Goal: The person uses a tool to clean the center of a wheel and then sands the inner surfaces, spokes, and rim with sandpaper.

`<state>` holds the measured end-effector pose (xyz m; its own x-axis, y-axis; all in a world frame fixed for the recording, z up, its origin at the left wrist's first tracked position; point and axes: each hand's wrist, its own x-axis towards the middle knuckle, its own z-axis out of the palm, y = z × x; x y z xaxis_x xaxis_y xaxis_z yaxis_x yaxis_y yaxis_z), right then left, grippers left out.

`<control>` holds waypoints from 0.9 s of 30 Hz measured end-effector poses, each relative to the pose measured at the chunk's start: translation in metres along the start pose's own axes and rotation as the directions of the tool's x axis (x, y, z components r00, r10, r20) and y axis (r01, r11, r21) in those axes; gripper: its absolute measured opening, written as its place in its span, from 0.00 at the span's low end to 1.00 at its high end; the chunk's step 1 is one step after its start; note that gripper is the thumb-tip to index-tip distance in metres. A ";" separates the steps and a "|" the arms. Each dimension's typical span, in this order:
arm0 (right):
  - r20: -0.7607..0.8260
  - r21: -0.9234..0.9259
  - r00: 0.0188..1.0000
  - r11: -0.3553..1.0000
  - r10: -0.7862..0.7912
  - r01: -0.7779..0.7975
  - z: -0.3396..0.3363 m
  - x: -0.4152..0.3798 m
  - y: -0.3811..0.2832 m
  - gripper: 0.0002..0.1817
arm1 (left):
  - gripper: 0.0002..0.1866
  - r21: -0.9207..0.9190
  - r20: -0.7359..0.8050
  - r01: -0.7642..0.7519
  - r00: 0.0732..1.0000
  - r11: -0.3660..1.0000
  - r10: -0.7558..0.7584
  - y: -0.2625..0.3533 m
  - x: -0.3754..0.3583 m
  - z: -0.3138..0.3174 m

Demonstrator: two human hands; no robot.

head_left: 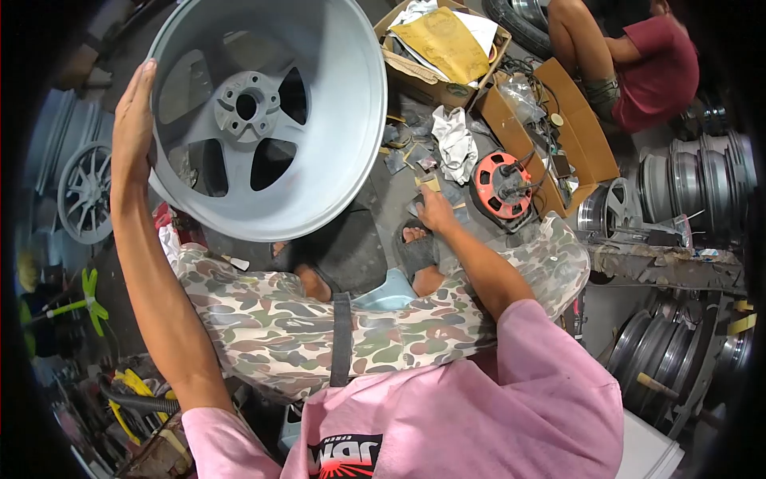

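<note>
A large grey car wheel rim (pixel 249 152), with several bolt holes around its hub, stands tilted before me at the upper left. My left hand (pixel 134 120) holds its left outer edge, fingers straight along the lip; the thumb is hidden. Lower and to the right of the rim, my right hand (pixel 435 209) is closed near the floor, and a small tan piece of sandpaper (pixel 431 185) shows at its fingertips. Beyond it lie scattered worn scraps of sandpaper (pixel 407 152) and a crumpled white cloth (pixel 455 144).
A red cable reel (pixel 503 186) sits right of my right hand. Behind are an open cardboard box (pixel 594 132) and a box with papers (pixel 455 92). Another person (pixel 658 72) sits at upper right. Wheels (pixel 690 180) line the right; a spoked wheel (pixel 84 191) stands left.
</note>
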<state>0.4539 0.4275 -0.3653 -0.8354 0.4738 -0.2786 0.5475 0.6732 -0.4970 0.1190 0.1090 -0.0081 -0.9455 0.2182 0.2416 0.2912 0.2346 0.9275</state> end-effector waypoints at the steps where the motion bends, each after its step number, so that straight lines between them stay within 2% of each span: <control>1: -0.001 -0.003 1.000 1.000 0.001 -0.001 0.000 0.002 -0.002 0.22 | 0.30 -0.031 0.026 0.024 0.999 0.999 -0.023 -0.003 0.001 -0.001; 5: 0.064 -0.076 0.998 0.997 -0.010 0.015 0.005 0.010 0.004 0.21 | 0.29 0.042 0.140 -0.024 0.990 0.999 0.018 -0.016 -0.005 -0.014; 7: 0.069 -0.107 0.996 0.992 -0.054 0.061 0.014 0.016 0.008 0.19 | 0.29 0.338 0.178 -0.134 0.981 0.932 0.076 -0.019 -0.012 -0.016; 11: 0.066 -0.085 0.996 0.995 -0.051 0.057 0.018 0.018 0.010 0.22 | 0.29 0.312 0.112 -0.214 0.976 0.926 0.188 -0.016 -0.022 -0.011; 13: -0.017 -0.009 0.988 0.988 -0.152 0.152 0.012 0.018 0.006 0.25 | 0.29 0.321 0.036 -0.148 0.989 0.936 0.144 -0.016 -0.021 -0.013; 14: -0.203 -0.066 0.947 0.968 -0.249 0.241 0.003 0.023 0.007 0.25 | 0.29 0.320 0.033 -0.146 0.989 0.936 0.143 -0.018 -0.019 -0.016; 15: -0.373 -0.138 0.862 0.939 -0.344 0.315 -0.014 0.032 0.011 0.26 | 0.28 0.279 0.006 -0.147 0.988 0.949 0.151 -0.022 -0.015 -0.019; 16: -0.332 0.066 0.936 0.987 -0.118 0.148 -0.050 0.042 0.006 0.23 | 0.28 0.242 -0.025 -0.145 0.988 0.960 0.155 -0.025 -0.015 -0.021; 17: -0.590 -0.032 0.791 0.984 -0.159 0.173 -0.063 0.074 0.032 0.19 | 0.27 0.231 -0.052 -0.128 0.988 0.965 0.144 -0.019 -0.019 -0.020; 18: -0.642 -0.132 0.731 0.973 -0.231 0.191 -0.098 0.096 0.058 0.15 | 0.27 0.240 -0.050 -0.125 0.989 0.963 0.140 -0.017 -0.022 -0.018; 19: -0.657 -0.238 0.737 0.971 -0.155 -0.009 -0.131 0.121 0.084 0.11 | 0.27 0.204 -0.097 -0.115 0.986 0.972 0.137 -0.017 -0.022 -0.015; 20: -0.725 -0.123 0.688 0.987 -0.018 -0.104 -0.166 0.118 0.080 0.12 | 0.27 0.166 -0.141 -0.106 0.981 0.980 0.130 -0.018 -0.021 -0.012; 21: -0.695 -0.346 0.710 0.919 -0.117 -0.188 -0.198 0.111 0.084 0.14 | 0.28 0.153 -0.157 -0.078 0.982 0.985 0.102 -0.018 -0.021 -0.011; 22: -0.770 -0.310 0.626 0.930 -0.125 -0.197 -0.205 0.140 0.144 0.13 | 0.28 0.158 -0.157 -0.071 0.983 0.985 0.096 -0.018 -0.020 -0.010; 23: -0.487 -0.439 0.873 0.860 0.013 -0.258 -0.235 0.130 0.151 0.16 | 0.29 0.165 -0.184 -0.072 0.978 0.984 0.102 -0.018 -0.020 -0.009; 24: -0.589 -0.332 0.808 0.911 0.001 -0.243 -0.240 0.139 0.183 0.16 | 0.30 0.177 -0.218 -0.070 0.970 0.982 0.108 -0.018 -0.021 -0.010; 25: -0.428 -0.480 0.904 0.848 0.000 -0.227 -0.250 0.145 0.209 0.16 | 0.31 0.191 -0.226 -0.061 0.969 0.980 0.104 -0.016 -0.022 -0.009; 26: -0.312 -0.595 0.944 0.797 -0.111 -0.103 -0.247 0.168 0.281 0.16 | 0.31 0.213 -0.246 -0.045 0.964 0.976 0.098 -0.017 -0.022 -0.007; 27: -0.176 -0.652 0.984 0.747 0.014 -0.128 -0.252 0.163 0.276 0.16 | 0.31 0.206 -0.263 -0.043 0.960 0.978 0.098 -0.015 -0.023 -0.005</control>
<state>0.4804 0.8339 -0.3406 -0.8062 0.5759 -0.1360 0.5468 0.8129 0.2004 0.1358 0.0960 -0.0263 -0.9174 -0.0164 0.3977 0.3556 0.4152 0.8374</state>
